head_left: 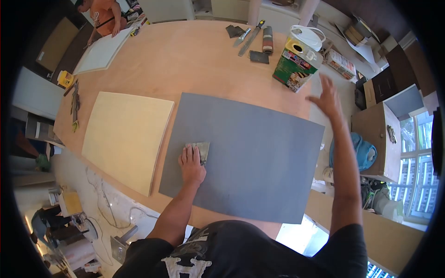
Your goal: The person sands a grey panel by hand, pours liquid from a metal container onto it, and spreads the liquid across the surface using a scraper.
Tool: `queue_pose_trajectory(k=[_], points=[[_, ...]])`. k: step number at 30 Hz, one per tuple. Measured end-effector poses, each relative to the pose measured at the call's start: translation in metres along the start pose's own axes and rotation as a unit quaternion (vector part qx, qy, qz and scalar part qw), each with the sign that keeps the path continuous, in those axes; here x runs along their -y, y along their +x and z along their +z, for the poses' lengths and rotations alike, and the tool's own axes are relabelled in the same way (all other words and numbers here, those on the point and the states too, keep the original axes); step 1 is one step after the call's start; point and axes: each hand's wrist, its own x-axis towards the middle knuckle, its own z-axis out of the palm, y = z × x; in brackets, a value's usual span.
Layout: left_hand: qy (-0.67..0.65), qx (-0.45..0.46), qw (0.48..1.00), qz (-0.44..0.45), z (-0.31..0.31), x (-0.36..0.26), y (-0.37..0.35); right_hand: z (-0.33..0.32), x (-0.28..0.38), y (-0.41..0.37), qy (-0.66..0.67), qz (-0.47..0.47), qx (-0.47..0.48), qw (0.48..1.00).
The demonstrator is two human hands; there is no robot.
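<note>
My left hand (191, 166) rests on the left part of a large grey sheet (250, 153), its fingers over a thin, smudged grey-green square piece (203, 149) that lies flat or nearly so. My right hand (327, 99) is raised off the sheet's far right corner, slightly blurred, thumb and fingers apart with nothing in it. Nearest to it stands a green and yellow metal can (294, 69), with a white lid or bucket top (308, 37) behind. Left of the grey sheet is a pale cream board (127, 139).
Both panels lie on a wooden table (185, 55). Along its far side are a putty knife (242, 37), a long-bladed tool (252, 39), a roll (267, 39) and dark flat pieces (259, 57). A person in orange (104, 18) leans over a white panel (104, 51).
</note>
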Motion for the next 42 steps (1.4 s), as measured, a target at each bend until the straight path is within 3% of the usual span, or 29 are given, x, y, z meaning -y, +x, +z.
queue_pose_trajectory(k=[2, 6, 8, 9, 13, 16, 17, 21, 24, 25, 28, 31, 34, 37, 40, 42], points=[[0.004, 0.006, 1.0, 0.0, -0.007, -0.001, 0.003, 0.01, -0.023, 0.072, -0.074, -0.041, -0.021, 0.996], [0.008, 0.018, 1.0, 0.0, -0.009, -0.001, 0.004, 0.042, -0.065, 0.169, -0.222, -0.006, 0.098, 0.97], [0.004, 0.017, 1.0, -0.006, -0.011, 0.0, 0.007, 0.073, -0.11, 0.196, -0.109, 0.02, 0.151, 0.982], [0.001, 0.026, 1.0, -0.009, -0.012, 0.001, 0.006, 0.075, -0.104, 0.194, -0.076, 0.012, 0.128, 0.989], [-0.017, 0.026, 0.999, -0.017, -0.01, 0.003, 0.005, 0.062, -0.073, 0.164, 0.066, 0.096, 0.128, 0.985], [-0.027, 0.019, 0.999, -0.013, -0.008, 0.001, 0.007, 0.054, -0.03, 0.114, -0.047, 0.057, -0.03, 0.997], [-0.028, 0.024, 0.999, -0.009, -0.01, 0.003, 0.005, 0.04, -0.008, 0.103, -0.041, 0.049, -0.04, 0.997], [-0.021, 0.005, 1.0, -0.001, -0.003, 0.003, 0.002, -0.024, 0.035, 0.079, -0.042, 0.06, -0.007, 0.997], [-0.031, 0.019, 0.999, -0.003, -0.007, 0.002, 0.004, -0.058, 0.028, 0.05, -0.025, 0.019, -0.026, 0.999], [-0.031, 0.039, 0.999, -0.01, -0.012, 0.0, 0.007, -0.084, 0.056, 0.032, 0.017, 0.044, 0.011, 0.999], [-0.018, 0.066, 0.998, -0.018, -0.015, 0.006, 0.002, -0.112, 0.101, -0.027, 0.112, 0.016, 0.002, 0.994], [-0.052, -0.009, 0.999, -0.001, -0.008, 0.008, -0.002, -0.115, 0.132, -0.086, 0.111, 0.009, 0.007, 0.994], [-0.057, -0.018, 0.998, 0.002, -0.003, 0.013, -0.004, -0.104, 0.164, -0.14, 0.105, 0.02, 0.029, 0.994], [-0.1, 0.01, 0.995, 0.006, -0.013, 0.019, -0.008, -0.087, 0.212, -0.188, 0.149, 0.061, 0.071, 0.984], [-0.163, -0.136, 0.977, 0.038, -0.018, 0.038, -0.011, -0.069, 0.26, -0.234, 0.136, 0.099, 0.095, 0.981], [-0.376, -0.033, 0.926, -0.01, -0.028, 0.067, -0.006, -0.058, 0.288, -0.264, 0.111, 0.143, 0.102, 0.978]])
